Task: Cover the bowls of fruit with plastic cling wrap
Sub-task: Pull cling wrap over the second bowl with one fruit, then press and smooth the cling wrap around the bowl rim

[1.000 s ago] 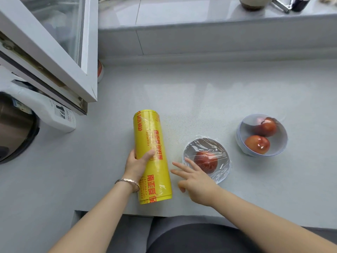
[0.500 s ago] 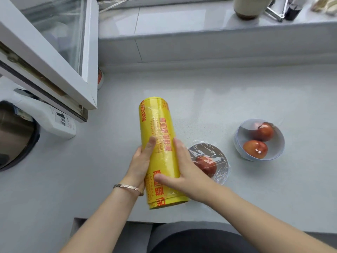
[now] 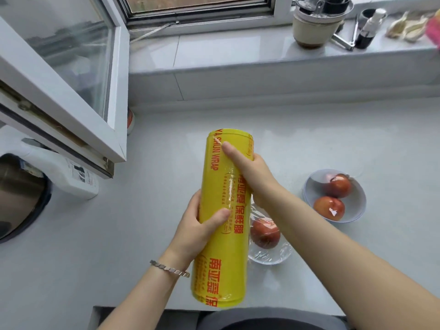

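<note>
cling wrap roll [image 3: 223, 210] is gripped mid-length by left hand [image 3: 197, 229], higher up by right hand [image 3: 250, 172]; covered bowl [image 3: 273, 257] seemingly just behind roll.

free: counter [image 3: 309, 139] far side | blocked left: window sash [image 3: 116, 91], bottle [image 3: 78, 179]

Left hand [image 3: 197, 232] grips roll [image 3: 221, 270]; right hand [image 3: 252, 172] too.

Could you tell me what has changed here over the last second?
The right hand took hold of the cling wrap roll and slid to its far end, thumb on the film. The roll appears lifted toward the person. The left hand kept gripping it; the wrapped bowl and the uncovered bowl stayed put.
</note>
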Demonstrator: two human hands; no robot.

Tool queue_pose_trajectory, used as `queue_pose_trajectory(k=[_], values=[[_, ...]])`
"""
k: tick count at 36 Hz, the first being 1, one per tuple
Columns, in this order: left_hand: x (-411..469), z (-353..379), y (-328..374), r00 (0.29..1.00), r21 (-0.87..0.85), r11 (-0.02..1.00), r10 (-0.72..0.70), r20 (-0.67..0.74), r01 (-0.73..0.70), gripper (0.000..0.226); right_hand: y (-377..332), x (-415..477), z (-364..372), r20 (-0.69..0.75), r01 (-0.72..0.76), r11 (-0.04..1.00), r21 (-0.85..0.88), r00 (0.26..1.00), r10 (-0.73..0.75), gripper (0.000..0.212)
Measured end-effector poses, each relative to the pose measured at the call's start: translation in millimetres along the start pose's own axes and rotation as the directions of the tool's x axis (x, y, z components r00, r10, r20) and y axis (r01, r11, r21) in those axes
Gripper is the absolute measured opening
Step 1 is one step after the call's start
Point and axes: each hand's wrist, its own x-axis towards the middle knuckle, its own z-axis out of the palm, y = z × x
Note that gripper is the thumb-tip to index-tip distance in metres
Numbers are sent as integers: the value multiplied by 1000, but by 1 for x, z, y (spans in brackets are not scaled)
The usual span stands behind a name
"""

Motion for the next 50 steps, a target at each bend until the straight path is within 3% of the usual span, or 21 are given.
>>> queue_pose_trajectory(k=[2, 5, 8, 12, 16, 21, 26, 32, 38, 41, 43, 45, 47, 50], values=[[1, -3, 4, 1000, 55, 998, -10, -17, 11, 84, 2, 2, 3, -26, 2, 1000, 3, 1000, -2, 90], [3, 0, 10, 996, 120, 992, -19, -86, 29, 86, 8, 3, 6, -53, 10, 999, -40, 999, -12, 73], [8, 4, 10, 986, 139, 989, -28, -164, 51, 80, 9, 7, 4, -3, 27, 989, -149, 1000, -28, 86], [26, 3, 10, 956, 211, 977, 44, -291, 19, 84, 9, 11, -14, 3, 143, 935, -325, 989, -150, 58], [57, -6, 26, 880, 280, 956, 204, -429, -85, 77, 25, 15, -52, -21, 144, 769, -622, 980, -200, 22], [112, -13, 52, 751, 228, 968, 228, -619, -106, 93, 49, 17, -85, 6, 55, 547, -835, 996, -92, 27], [153, -16, 55, 685, 250, 965, 238, -689, -84, 101, 63, 17, -95, -24, -18, 514, -857, 1000, -7, 31], [160, -9, 44, 681, 266, 962, 230, -695, -53, 93, 74, 13, -92, -5, -24, 548, -836, 999, 37, 31], [158, -14, 42, 743, 282, 958, 228, -630, -54, 92, 77, 15, -89, 6, -18, 551, -835, 999, 41, 31], [155, -20, 38, 777, 282, 957, 234, -585, -76, 104, 77, 15, -89, 7, -19, 534, -845, 999, 46, 31], [146, -18, 32, 822, 284, 959, 155, -549, 9, 109, 78, 14, -91, -1, -20, 539, -842, 999, 34, 31], [126, -8, 17, 871, 312, 930, -16, -492, 193, 93, 79, 11, -94, -18, -27, 547, -837, 1000, 22, 31], [101, 6, -8, 917, 391, 860, -194, -347, 329, 77, 80, 8, -98, -40, -41, 548, -835, 999, 15, 32], [61, 21, -41, 866, 466, 736, -473, -164, 490, 69, 83, 5, -103, -60, -64, 558, -828, 998, 25, 31]])
